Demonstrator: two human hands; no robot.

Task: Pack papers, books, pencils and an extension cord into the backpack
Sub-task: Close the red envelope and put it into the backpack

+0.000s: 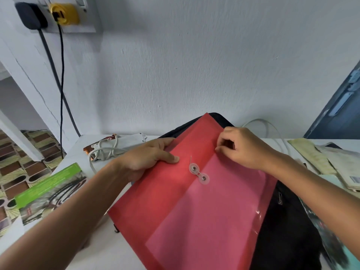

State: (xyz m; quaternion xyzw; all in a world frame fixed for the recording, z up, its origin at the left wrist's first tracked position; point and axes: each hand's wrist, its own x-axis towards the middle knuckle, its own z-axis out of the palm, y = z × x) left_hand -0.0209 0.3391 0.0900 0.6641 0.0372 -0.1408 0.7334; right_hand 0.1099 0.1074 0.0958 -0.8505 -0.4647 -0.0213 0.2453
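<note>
A red translucent folder [196, 207] with a string-and-button clasp [198, 173] lies on top of the black backpack [288, 221] on the white table [116, 256]. My left hand [150, 156] grips the folder's left edge, thumb on top near the clasp. My right hand [239, 147] has curled fingers pinching the edge of the folder's flap. A white extension cord [116, 146] with its cable wound round it lies behind my left hand. Worn books and papers [331, 158] are stacked at the right.
A green-topped book [50, 190] lies at the table's left edge. Another glossy book [331, 240] sits under my right forearm. Two plugs [48, 14] and their cables hang from a wall socket at upper left. The wall stands just behind the backpack.
</note>
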